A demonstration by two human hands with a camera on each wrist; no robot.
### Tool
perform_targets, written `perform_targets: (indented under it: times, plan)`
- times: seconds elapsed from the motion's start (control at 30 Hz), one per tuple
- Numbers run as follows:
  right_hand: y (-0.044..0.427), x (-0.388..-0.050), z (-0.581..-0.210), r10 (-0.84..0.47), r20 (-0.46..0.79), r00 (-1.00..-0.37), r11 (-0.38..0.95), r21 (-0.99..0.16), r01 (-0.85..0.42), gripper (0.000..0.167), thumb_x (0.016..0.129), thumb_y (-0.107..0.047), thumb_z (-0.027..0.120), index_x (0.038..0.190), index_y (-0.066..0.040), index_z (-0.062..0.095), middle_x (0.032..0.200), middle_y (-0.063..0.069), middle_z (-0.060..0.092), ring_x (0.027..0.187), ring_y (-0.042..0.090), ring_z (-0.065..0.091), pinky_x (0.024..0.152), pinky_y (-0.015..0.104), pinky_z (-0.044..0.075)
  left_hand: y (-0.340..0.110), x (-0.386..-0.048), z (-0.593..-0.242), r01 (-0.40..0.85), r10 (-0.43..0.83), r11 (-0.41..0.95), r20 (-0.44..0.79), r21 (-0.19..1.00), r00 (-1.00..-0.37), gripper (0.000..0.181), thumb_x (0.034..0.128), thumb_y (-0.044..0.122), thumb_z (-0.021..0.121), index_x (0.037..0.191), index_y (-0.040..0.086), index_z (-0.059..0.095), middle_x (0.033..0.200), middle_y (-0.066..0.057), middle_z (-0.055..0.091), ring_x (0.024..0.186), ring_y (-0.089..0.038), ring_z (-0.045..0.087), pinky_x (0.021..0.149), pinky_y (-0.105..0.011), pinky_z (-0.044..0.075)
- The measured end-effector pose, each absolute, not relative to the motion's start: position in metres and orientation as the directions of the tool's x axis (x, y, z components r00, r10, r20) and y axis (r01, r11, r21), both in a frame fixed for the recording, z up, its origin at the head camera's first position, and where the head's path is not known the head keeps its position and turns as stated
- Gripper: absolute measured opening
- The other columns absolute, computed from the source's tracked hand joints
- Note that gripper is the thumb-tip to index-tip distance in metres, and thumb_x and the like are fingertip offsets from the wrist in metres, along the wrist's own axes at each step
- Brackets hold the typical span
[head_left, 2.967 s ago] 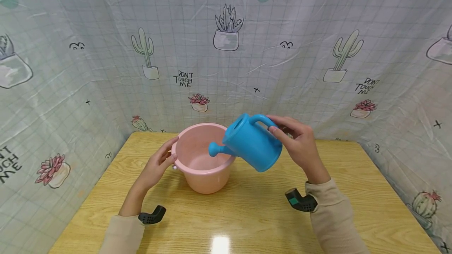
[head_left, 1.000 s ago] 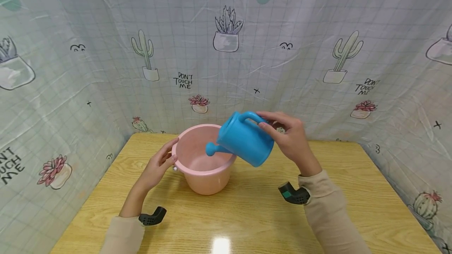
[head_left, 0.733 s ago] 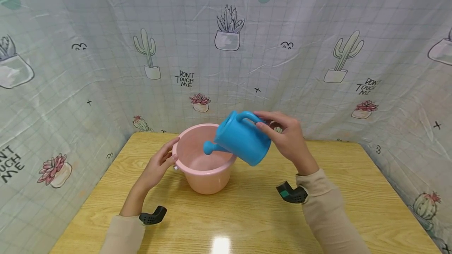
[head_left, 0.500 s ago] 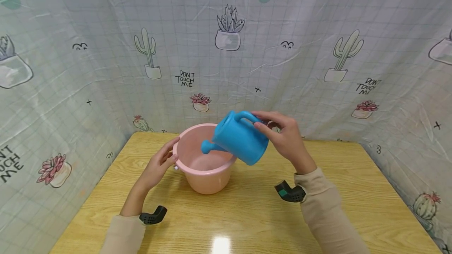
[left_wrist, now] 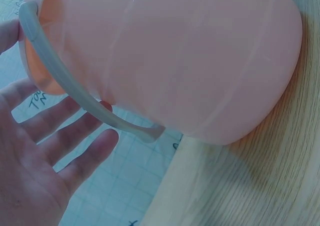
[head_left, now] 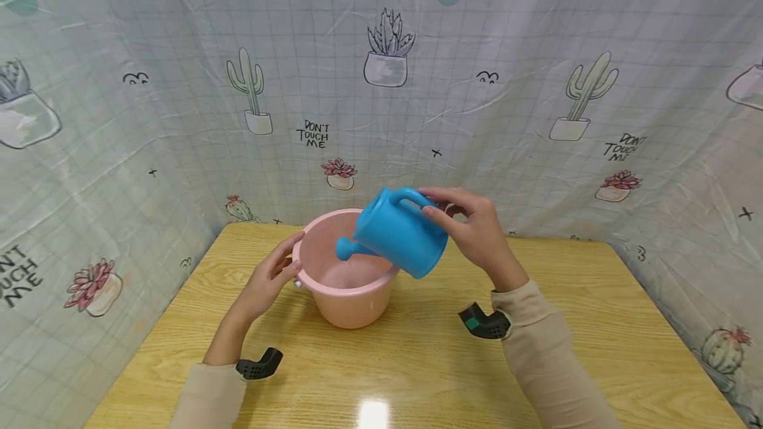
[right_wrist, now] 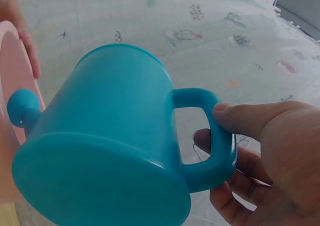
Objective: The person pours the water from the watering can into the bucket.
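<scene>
A pink bucket (head_left: 352, 306) stands upright on the wooden table, its pale handle (left_wrist: 75, 91) hanging down at the side. My left hand (head_left: 265, 283) holds the bucket's left rim with thumb and forefinger, while the other fingers spread loosely by the handle. My right hand (head_left: 477, 230) grips the handle of a blue watering can (head_left: 402, 234), thumb on top and fingers curled through the loop. The can is tilted left over the bucket's right rim, and its round spout head (head_left: 344, 248) is above the bucket's opening. I see no water coming from the spout.
The wooden table (head_left: 441, 376) carries the bucket near its back edge. A cactus-printed cloth (head_left: 453, 111) hangs behind and on both sides. Each wrist wears a black camera mount (head_left: 485, 323).
My right hand has carried the tilted watering can leftward, so the spout head is further over the bucket. My left hand and the bucket have stayed in place.
</scene>
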State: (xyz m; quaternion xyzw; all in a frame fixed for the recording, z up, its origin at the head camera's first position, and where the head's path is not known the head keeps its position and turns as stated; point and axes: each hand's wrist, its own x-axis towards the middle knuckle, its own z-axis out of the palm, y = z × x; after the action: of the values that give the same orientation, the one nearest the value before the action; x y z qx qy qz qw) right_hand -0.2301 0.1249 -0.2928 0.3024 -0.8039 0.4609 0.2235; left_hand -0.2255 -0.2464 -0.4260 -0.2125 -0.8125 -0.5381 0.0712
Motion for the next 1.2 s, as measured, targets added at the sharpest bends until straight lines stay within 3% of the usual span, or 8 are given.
perform_targets:
  times: [1.2]
  plan:
    - [0.1169,-0.2324,-0.2900,-0.296,0.606,-0.739,0.411,-0.618,-0.671,0.031,0.090,-0.018,0.068,0.122,-0.016,0.069,0.114,0.004,0.069,0.096,0.012,0.059,0.078,0.031,0.051,-0.2465,-0.2248,-0.4277,0.425,0.264,0.345,0.348,0.837,-0.900,0.054,0.1013,0.015,0.050,0.152,0.023,0.032,0.152,-0.014,0.038,0.130,-0.039,0.048,0.092,-0.013,0.045]
